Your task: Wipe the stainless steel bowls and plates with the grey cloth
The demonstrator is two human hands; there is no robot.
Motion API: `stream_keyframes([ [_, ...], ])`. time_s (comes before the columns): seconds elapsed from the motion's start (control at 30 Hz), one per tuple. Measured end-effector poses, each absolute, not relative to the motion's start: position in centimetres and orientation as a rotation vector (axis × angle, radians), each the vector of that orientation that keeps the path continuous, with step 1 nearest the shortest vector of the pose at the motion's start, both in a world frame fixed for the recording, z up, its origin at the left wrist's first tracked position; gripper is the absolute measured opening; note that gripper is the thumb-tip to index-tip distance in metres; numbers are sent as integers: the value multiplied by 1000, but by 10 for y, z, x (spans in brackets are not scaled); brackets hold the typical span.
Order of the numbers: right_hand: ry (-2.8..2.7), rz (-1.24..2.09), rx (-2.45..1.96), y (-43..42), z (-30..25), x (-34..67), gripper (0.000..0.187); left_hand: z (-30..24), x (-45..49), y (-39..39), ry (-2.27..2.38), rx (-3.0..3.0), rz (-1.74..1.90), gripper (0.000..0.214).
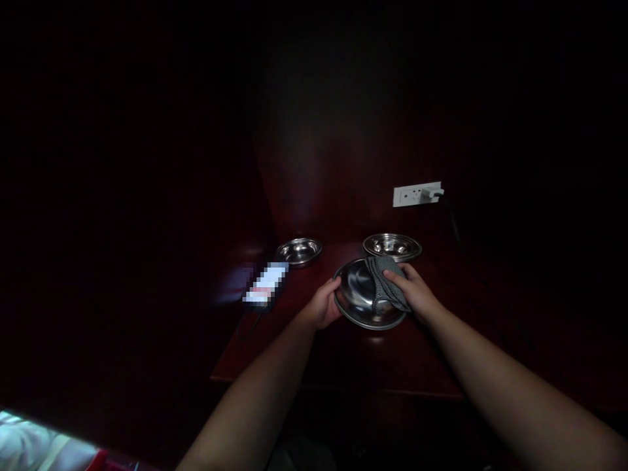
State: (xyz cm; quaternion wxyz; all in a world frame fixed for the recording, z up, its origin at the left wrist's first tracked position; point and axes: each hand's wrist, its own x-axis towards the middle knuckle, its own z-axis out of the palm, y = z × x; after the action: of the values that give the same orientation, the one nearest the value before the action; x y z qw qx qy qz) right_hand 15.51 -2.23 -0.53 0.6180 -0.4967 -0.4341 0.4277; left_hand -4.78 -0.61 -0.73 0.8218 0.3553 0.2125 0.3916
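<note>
A steel plate [356, 297] is tilted toward me above a dark red wooden table [392, 360]. My left hand [324, 304] grips its left rim, fingers curled over the edge. My right hand [415, 291] presses a grey cloth [385, 281] against the plate's inner face near the right rim, fingers closed on the cloth. The cloth hangs down across the plate's middle.
Two more steel plates lie on the table behind, one at the left [298, 250] and one at the right [392, 246]. A lit phone [267, 284] lies left of them. A white wall socket [417, 193] with a plug and dark cable sits on the back panel. The surroundings are very dark.
</note>
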Motion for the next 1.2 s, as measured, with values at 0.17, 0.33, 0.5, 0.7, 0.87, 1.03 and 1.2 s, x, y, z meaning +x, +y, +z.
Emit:
stream_keyframes([
  [0.17, -1019, 988, -1148, -25, -1, 154, 39, -7, -48, -5, 488, 764, 825, 37],
  [0.33, -988, 1013, -1132, -25, 0, 154, 39, -6, -47, -6, 485, 764, 858, 36],
  [0.5, -982, 998, -1107, -22, -3, 156, 36, -6, -44, -6, 478, 780, 894, 35],
  [0.7, -973, 966, -1098, -17, -8, 158, 38, -7, -44, -5, 452, 791, 898, 36],
  [0.87, -945, 964, -1103, -17, -8, 158, 38, -8, -45, -3, 420, 804, 881, 38],
  [1.03, -902, 943, -1103, -16, -8, 158, 38, -9, -47, -2, 420, 830, 883, 36],
  [1.2, -896, 907, -1109, -16, -9, 157, 39, -9, -49, -5, 446, 910, 904, 32],
])
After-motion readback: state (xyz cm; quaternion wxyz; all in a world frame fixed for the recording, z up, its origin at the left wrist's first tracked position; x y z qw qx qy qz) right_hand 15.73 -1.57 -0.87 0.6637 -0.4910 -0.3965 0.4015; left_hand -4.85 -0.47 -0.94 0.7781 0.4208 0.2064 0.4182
